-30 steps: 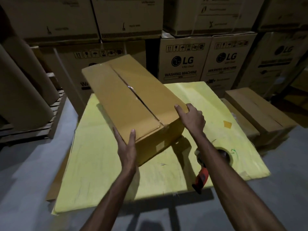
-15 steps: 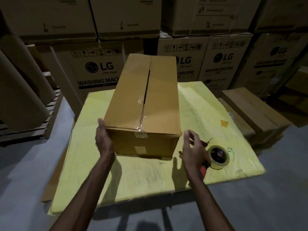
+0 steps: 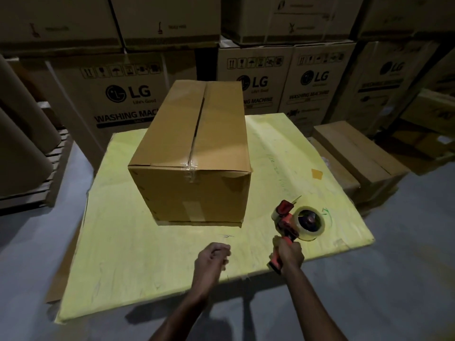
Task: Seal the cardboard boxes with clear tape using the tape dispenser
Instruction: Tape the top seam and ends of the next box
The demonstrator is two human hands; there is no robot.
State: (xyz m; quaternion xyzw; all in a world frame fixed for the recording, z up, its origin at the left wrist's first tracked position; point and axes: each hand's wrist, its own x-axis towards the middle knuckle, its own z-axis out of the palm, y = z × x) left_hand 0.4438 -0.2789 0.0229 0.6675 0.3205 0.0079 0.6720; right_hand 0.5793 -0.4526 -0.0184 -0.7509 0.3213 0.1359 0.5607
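A long brown cardboard box (image 3: 172,134) lies on a yellow board (image 3: 128,247), its short end toward me. The top seam runs lengthwise and stands slightly apart, with a scrap of clear tape at the near edge. My right hand (image 3: 289,253) grips the red handle of a tape dispenser (image 3: 286,221), which carries a roll of clear tape (image 3: 311,222) and sits to the box's right front. My left hand (image 3: 213,257) hovers over the board in front of the box, fingers curled, holding nothing.
Stacked LG washing-machine cartons (image 3: 128,94) form a wall behind the board. Two low brown boxes (image 3: 357,153) lie on the floor at the right. Big paper rolls (image 3: 17,134) rest on a wooden pallet at the left. Grey floor (image 3: 394,279) surrounds the board.
The box was turned until its short end faces me and then let go. My left hand drew back from its side; my right hand took hold of the dispenser handle.
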